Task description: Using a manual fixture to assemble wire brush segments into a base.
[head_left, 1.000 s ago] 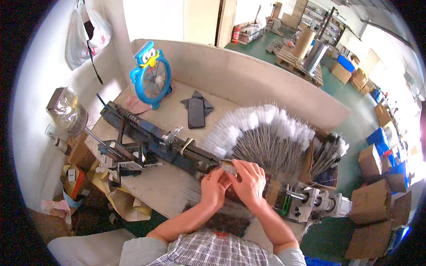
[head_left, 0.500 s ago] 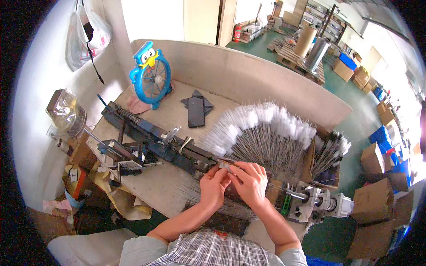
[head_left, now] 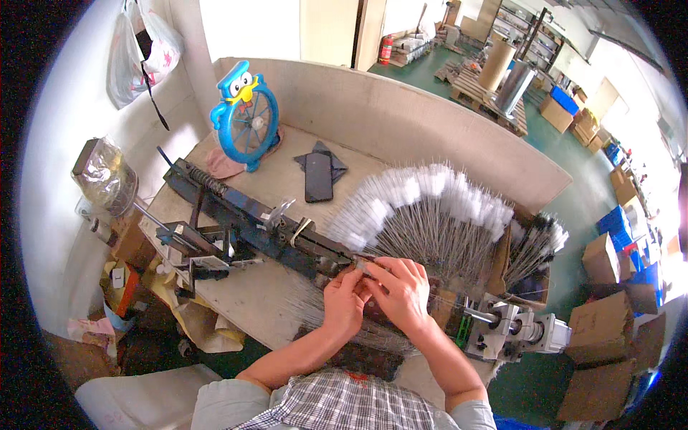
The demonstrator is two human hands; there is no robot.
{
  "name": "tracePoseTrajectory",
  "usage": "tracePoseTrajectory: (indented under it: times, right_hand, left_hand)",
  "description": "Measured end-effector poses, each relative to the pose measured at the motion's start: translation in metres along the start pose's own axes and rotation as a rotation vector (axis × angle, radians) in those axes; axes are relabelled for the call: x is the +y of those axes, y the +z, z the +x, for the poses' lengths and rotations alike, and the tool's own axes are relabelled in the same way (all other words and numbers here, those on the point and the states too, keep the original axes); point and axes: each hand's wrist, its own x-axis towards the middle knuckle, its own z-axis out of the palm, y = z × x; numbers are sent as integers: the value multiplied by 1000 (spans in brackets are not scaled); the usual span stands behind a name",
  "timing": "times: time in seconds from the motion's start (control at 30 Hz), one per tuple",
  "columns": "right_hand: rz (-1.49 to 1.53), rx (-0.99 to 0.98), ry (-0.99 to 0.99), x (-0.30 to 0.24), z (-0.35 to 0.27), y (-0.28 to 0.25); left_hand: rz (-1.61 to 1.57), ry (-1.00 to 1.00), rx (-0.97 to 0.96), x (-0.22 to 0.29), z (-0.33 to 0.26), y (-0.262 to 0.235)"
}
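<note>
Both my hands meet at the right end of a long black metal rail device (head_left: 287, 240). My left hand (head_left: 345, 304) is closed, thumb and fingers pinched at a small pale piece (head_left: 361, 266). From the other side my right hand (head_left: 401, 290) pinches the same piece, its fingertips touching or almost touching the left ones. The fingers hide most of the piece, so its kind cannot be made out. Beyond the hands lies a fanned pile of thin wire brushes (head_left: 430, 197) with white bristle heads. Loose thin wires (head_left: 304, 308) lie by my left wrist.
A motor-driven spindle (head_left: 512, 326) stands at the table's right end, beside a cardboard box (head_left: 534, 279) of brushes. Farther back are a phone (head_left: 318, 177) and a blue duck-shaped fan (head_left: 247, 118). A low panel (head_left: 401, 104) edges the table; a lamp (head_left: 107, 179) stands left.
My right hand has shifted slightly left and up, and its fingers cover more of the small pale piece. The left hand stays nearly in place. The view has shifted slightly.
</note>
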Motion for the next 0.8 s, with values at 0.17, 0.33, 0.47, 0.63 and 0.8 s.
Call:
tracePoseTrajectory:
  times: [0.17,0.33,0.47,0.63,0.8]
  right_hand:
    - [-14,-18,-6,-2,2,-3]
    - [2,10,23,-1,3,-8]
    - [-55,42,12,1,2,-6]
    - [-76,21,57,-1,2,-24]
    - [-162,-111,20,6,-15,-24]
  left_hand:
    - [-52,-13,-57,-3,5,-11]
    - [-18,-35,-92,-4,6,-8]
    - [38,7,-54,-7,6,-7]
    - [54,-11,-94,1,3,-4]
    - [-40,-60,-84,8,-5,-4]
